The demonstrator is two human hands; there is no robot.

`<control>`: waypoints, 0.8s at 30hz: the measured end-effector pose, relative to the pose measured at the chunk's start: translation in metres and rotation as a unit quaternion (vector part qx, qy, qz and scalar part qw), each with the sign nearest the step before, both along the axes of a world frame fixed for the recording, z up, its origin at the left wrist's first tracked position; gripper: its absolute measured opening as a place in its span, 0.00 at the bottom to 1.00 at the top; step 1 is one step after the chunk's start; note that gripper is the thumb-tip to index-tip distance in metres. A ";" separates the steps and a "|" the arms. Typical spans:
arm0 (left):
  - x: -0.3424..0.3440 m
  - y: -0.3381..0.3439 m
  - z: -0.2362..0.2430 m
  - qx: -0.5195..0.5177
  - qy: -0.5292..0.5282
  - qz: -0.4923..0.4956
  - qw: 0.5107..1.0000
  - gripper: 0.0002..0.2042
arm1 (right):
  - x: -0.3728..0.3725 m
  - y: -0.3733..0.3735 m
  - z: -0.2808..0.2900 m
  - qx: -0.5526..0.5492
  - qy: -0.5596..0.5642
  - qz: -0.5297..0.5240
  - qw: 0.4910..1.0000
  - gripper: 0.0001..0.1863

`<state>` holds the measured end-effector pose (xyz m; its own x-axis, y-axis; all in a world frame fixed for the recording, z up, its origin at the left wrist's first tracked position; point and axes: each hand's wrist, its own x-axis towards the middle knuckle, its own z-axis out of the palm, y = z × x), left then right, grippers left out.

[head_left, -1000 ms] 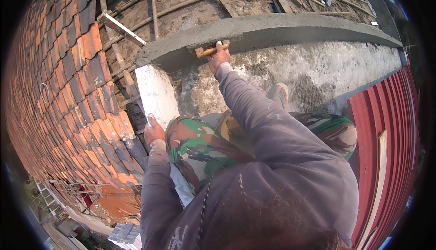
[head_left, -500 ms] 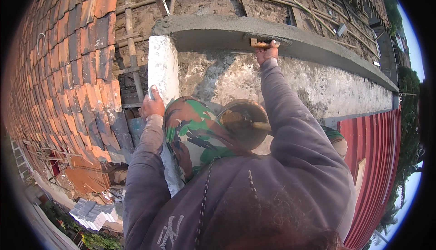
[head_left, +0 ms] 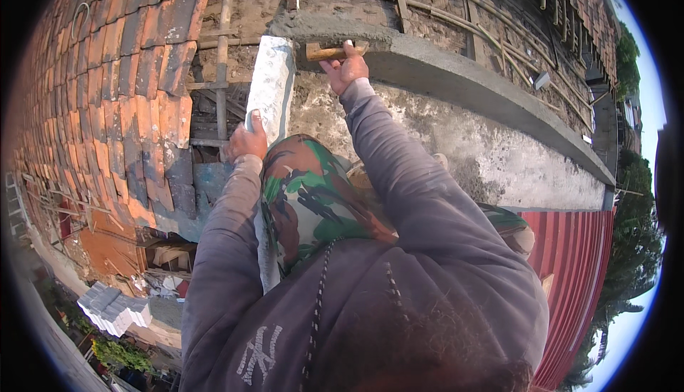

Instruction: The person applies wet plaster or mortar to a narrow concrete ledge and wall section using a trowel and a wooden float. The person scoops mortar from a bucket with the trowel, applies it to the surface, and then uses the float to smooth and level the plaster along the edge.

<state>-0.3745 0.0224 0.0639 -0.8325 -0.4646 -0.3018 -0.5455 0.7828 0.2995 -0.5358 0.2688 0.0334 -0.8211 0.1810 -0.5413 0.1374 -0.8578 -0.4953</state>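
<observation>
My right hand [head_left: 344, 70] grips the wooden handle of a plastering float [head_left: 335, 51] pressed flat on the wet grey cement cap [head_left: 442, 79] of a low wall. My left hand [head_left: 246, 139] rests on the white-plastered end [head_left: 271, 89] of that wall, fingers curled over its edge. Both arms wear grey sleeves. My camouflage-trousered knee [head_left: 313, 200] sits between the arms, against the wall's rough side [head_left: 484, 157].
Orange clay roof tiles [head_left: 107, 107] slope away on the left, with bare wooden battens [head_left: 222, 71] beside the wall. A red corrugated sheet [head_left: 577, 271] lies at the lower right. Far below are stacked grey blocks [head_left: 114, 310] and the ground.
My right hand has drawn the float leftward along the cement cap toward the wall's end. The view has swung, and the left hand stays on the white edge.
</observation>
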 end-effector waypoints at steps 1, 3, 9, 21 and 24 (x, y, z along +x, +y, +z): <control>0.003 0.001 0.000 0.005 -0.001 0.001 1.000 0.41 | 0.016 0.019 0.013 0.022 0.009 0.016 1.000 0.21; 0.003 0.002 0.001 0.014 -0.002 0.005 1.000 0.41 | 0.042 0.074 0.036 0.114 0.043 0.022 0.992 0.16; 0.004 -0.003 -0.007 0.027 0.004 0.018 0.999 0.41 | 0.049 0.214 0.186 0.520 0.138 -0.166 0.826 0.14; 0.000 -0.006 -0.010 0.030 -0.007 0.015 0.999 0.40 | 0.037 0.281 0.111 0.970 -0.059 0.191 0.141 0.22; -0.004 -0.009 -0.020 0.052 -0.021 0.012 0.998 0.40 | 0.061 0.303 0.110 0.960 -0.074 0.166 0.212 0.22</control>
<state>-0.3783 0.0131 0.0441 -0.8071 -0.4490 -0.3834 -0.5777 0.7347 0.3556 -0.4750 0.5720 0.1429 -0.9608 0.1295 0.2450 0.1681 0.9752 0.1439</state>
